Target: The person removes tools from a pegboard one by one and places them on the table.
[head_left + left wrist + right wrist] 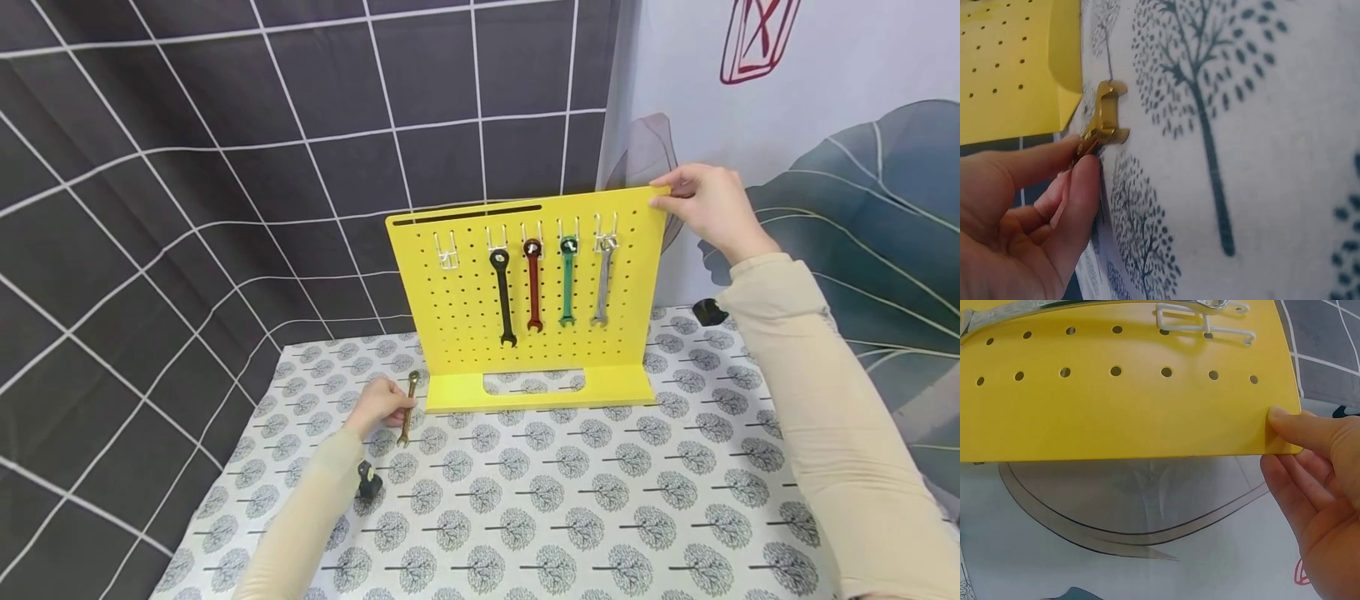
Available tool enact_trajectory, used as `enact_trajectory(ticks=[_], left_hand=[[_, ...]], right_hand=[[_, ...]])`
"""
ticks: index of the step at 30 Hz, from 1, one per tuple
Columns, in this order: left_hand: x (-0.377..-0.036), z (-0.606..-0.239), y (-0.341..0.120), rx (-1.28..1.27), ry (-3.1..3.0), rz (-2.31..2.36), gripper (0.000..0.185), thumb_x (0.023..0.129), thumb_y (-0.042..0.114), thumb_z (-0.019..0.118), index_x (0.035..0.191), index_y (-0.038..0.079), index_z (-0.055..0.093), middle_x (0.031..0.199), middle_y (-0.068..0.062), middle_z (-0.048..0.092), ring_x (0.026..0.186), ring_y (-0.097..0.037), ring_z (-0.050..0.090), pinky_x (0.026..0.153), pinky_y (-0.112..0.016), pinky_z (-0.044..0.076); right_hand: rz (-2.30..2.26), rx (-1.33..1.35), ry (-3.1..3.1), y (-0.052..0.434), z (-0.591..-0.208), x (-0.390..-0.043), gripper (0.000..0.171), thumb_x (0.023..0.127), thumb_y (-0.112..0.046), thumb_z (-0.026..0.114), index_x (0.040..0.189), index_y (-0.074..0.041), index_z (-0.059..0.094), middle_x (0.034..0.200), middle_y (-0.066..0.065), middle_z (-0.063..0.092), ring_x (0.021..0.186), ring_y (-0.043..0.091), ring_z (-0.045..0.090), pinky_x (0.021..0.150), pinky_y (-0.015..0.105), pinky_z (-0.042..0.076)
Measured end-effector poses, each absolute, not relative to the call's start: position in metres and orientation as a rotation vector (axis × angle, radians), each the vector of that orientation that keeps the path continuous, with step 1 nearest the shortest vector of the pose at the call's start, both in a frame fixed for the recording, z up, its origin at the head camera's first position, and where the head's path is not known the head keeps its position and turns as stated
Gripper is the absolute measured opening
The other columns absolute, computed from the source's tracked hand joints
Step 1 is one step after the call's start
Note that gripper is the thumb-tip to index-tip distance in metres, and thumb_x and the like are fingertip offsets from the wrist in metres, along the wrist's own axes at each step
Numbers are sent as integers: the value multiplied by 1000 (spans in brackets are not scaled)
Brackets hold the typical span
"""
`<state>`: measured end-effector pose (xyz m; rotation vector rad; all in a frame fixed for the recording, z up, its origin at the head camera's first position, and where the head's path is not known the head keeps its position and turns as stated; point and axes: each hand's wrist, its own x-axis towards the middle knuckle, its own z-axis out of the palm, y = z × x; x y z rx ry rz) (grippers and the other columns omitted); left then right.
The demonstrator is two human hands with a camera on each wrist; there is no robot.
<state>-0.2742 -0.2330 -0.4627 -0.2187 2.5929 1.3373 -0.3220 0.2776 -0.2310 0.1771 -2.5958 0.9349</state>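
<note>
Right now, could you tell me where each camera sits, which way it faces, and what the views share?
Head: worn on the head, looking forward and down at the yellow pegboard standing on the tree-print cloth; both sleeved arms, left hand and right hand show.
Left wrist: worn on the left wrist, facing along the fingers at the gold wrench they pinch.
Right wrist: worn on the right wrist, facing the pegboard's top corner, where the thumb presses.
Shared: the pegboard appears in all three; the gold wrench in head and left wrist.
</note>
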Motion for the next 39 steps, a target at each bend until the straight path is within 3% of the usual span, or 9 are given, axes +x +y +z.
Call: enact_trajectory(ticks=[10,18,24,28,39], left_hand=[[-280,-457,-249,-105,2589,1372,21,88,12,75,99,-2,64,82,-12,67,68,-18,65,64,-30,61],[-281,-427,-247,60,2578,1453,41,96,15,68,126,-11,57,120,-27,64,105,-41,67,92,-42,58],[-284,-412,-234,223,2652,1453,41,98,18,66,131,-5,58,128,-21,63,118,-36,60,103,-47,50],[-289,-402,-220,323,2685,1462,42,97,24,69,130,0,61,129,-15,65,120,-32,60,107,-50,46],[-292,-378,-175,416,2601,1630,40,95,22,72,129,4,63,127,-9,67,119,-26,62,110,-46,43]], right_hand=[[959,179,-2596,278,-232,-322,42,97,-26,69,134,-6,63,131,17,64,116,32,61,97,44,51],[948,185,-2587,278,-230,-323,41,97,-24,69,133,-6,64,131,17,63,117,33,61,94,41,51],[953,184,-2588,278,-231,-323,41,97,-23,69,134,-5,64,132,18,62,118,34,60,98,46,51],[946,177,-2587,278,-231,-323,40,97,-23,69,134,-6,64,132,16,63,117,33,61,100,48,51],[954,175,-2585,278,-232,-322,41,97,-24,69,133,-6,64,131,17,64,116,33,62,98,46,51]])
